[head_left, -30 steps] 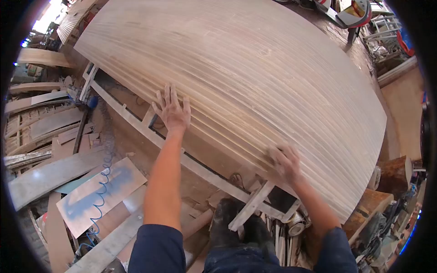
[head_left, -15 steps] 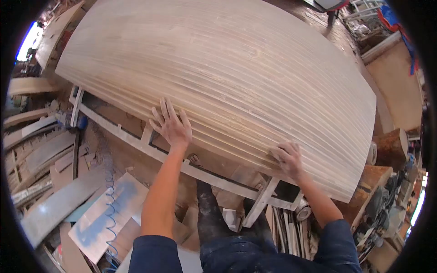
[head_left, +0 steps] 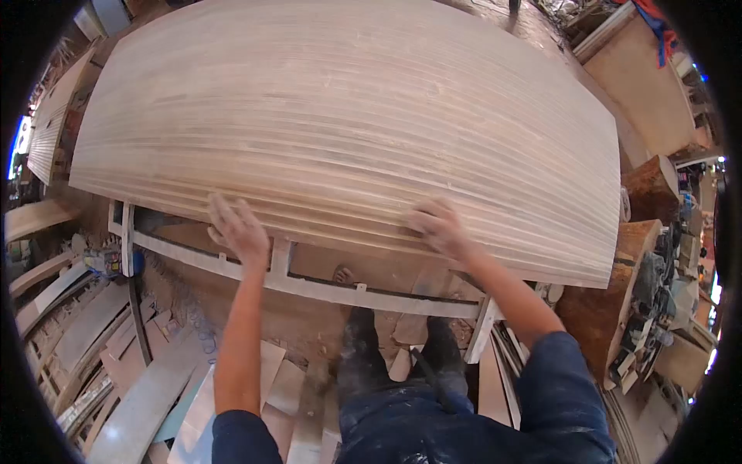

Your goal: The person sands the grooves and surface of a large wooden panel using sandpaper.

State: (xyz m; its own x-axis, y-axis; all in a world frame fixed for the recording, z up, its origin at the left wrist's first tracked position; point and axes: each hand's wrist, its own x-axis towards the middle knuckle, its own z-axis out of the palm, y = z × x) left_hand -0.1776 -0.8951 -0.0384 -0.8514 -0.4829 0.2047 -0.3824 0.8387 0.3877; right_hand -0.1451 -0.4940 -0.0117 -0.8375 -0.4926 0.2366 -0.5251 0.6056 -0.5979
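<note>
A large pale wooden panel [head_left: 348, 100] with long grooves lies across a light wooden frame [head_left: 332, 292]. My left hand [head_left: 238, 230] rests at the panel's near edge, left of centre, with its dusty fingers spread and nothing held. Farther right, my right hand [head_left: 440, 226] touches the grooved surface near the same edge. Its fingers are curled together, and whatever may be under them is hidden.
Boards and offcuts [head_left: 147, 387] litter the floor at left. Thick wood blocks [head_left: 610, 286] stand at the right beside piled scraps. A flat brown board [head_left: 641, 97] leans at the upper right. My feet are below the frame.
The view has turned, so the panel lies more level. My left hand has moved left along the near edge; my right hand has also shifted left over the grooves.
</note>
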